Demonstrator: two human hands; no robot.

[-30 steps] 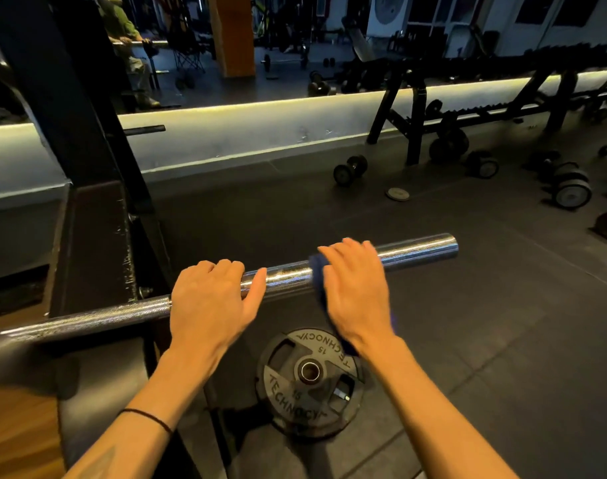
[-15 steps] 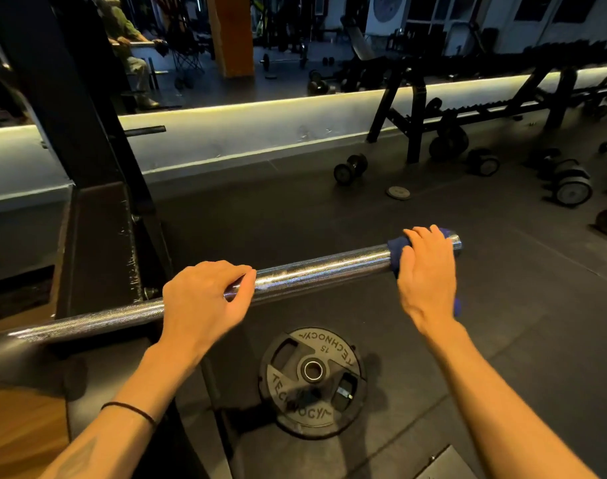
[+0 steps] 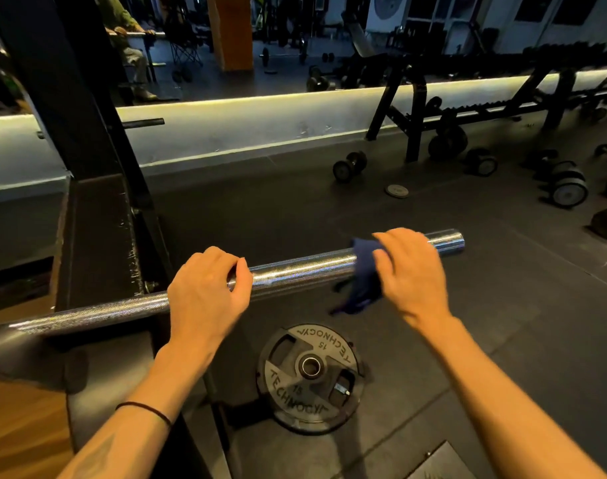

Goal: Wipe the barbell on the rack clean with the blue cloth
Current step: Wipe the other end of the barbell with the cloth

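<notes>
A steel barbell point(image 3: 302, 271) lies across the black rack point(image 3: 98, 236), its bare sleeve end pointing right. My left hand point(image 3: 205, 288) grips the bar just right of the rack, fingers curled over the top. My right hand point(image 3: 409, 271) holds the blue cloth point(image 3: 362, 274) wrapped over the sleeve, a little short of the bar's end. Part of the cloth hangs below the bar to the left of my right hand.
A black 15 weight plate point(image 3: 310, 376) lies flat on the rubber floor below the bar. Dumbbells point(image 3: 348, 165) and a dumbbell rack point(image 3: 467, 108) stand at the back right. A mirror wall with a lit ledge point(image 3: 260, 112) runs behind.
My right hand slid the cloth out to the bar's end, then came back a little to the left. My left hand curled tighter round the bar.
</notes>
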